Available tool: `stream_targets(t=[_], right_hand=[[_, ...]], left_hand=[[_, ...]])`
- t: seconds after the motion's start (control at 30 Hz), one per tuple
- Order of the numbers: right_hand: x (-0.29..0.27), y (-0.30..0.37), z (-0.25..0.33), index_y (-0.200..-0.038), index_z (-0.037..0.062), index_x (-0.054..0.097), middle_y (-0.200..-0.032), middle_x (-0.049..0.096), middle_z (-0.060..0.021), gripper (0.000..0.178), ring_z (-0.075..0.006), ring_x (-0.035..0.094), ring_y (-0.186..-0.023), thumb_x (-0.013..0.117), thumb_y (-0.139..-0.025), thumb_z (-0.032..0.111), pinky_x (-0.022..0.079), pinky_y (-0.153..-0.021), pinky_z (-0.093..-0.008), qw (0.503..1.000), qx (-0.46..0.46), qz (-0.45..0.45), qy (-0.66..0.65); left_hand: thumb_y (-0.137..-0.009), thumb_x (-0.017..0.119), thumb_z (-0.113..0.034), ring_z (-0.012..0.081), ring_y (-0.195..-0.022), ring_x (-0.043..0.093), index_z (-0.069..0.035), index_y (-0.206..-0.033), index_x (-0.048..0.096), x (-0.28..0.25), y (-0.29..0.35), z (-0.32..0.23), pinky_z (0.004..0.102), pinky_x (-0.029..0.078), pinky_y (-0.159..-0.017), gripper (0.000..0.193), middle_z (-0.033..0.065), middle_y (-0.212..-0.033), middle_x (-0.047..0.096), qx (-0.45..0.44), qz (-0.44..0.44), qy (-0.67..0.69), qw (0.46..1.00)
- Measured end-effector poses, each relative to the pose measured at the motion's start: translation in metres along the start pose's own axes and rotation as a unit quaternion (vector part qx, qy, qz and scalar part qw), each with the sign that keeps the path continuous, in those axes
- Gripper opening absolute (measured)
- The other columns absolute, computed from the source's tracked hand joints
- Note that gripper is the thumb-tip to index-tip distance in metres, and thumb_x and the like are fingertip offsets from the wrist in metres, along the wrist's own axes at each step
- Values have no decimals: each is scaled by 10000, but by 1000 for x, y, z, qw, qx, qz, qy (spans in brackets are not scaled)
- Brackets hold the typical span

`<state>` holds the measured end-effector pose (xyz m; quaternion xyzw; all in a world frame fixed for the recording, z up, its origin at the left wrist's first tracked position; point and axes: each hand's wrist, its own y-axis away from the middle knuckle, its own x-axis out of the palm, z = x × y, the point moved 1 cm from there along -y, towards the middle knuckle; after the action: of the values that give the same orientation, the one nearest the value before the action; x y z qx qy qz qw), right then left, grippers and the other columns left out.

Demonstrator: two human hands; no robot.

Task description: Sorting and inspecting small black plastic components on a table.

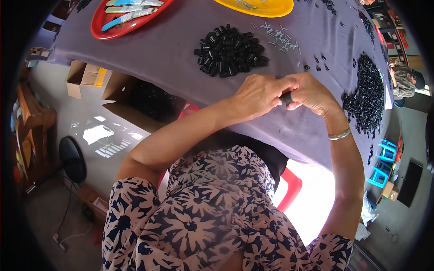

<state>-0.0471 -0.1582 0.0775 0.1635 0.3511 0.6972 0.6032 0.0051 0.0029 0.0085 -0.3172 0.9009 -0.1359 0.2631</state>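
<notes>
Fingers curled, the right hand [312,92] pinches a dark piece [286,98] above the bench [158,58], the left hand [260,94] bent against it, its grip unclear; the piece seems light, stiff and perhaps slippery, probably best held by its sides.

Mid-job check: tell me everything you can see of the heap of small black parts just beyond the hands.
The heap is a loose, rounded mound of glossy black, stubby, roughly cylindrical pieces, plastic by the look, lying at mixed angles with light glinting off them. It rests on the purple-gray tablecloth, close beyond the left hand; small silvery pins lie scattered to its right. Finer detail is too small to tell.
</notes>
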Motion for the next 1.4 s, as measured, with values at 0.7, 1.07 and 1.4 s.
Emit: stream_targets(t=[0.7, 1.07, 1.4], right_hand=[[-59, 64, -127, -690, 66, 473, -493, 351, 6, 409, -53, 241, -344, 456, -994, 338, 179, -292, -205, 799, -251, -446, -316], [-37, 17, -89, -835, -17, 617, -610, 508, 22, 143, -71, 436, -489, 501, -900, 36, 360, -466, -205, 821, -288, -491, -47], [0, 9, -55, -977, 33, 666, -850, 622, -89, 355, -191, 587, -699, 492, -702, -107, 473, -677, -277, 811, -283, -450, 246]], left_hand=[[-715, 666, -1, 261, -898, 566, -92, -1015, 647, -52, -17, 10, 395, 401, -783, 314, 33, -977, 592, 63, -272, -320, 905], [-744, 656, 14, 278, -775, 598, -54, -941, 634, 1, 2, -6, 375, 495, -653, 210, 87, -873, 568, 59, -88, -77, 991], [-777, 600, 7, 291, -704, 590, -53, -876, 635, -6, -4, 3, 382, 476, -629, 121, 89, -790, 558, -3, -32, -4, 999]])
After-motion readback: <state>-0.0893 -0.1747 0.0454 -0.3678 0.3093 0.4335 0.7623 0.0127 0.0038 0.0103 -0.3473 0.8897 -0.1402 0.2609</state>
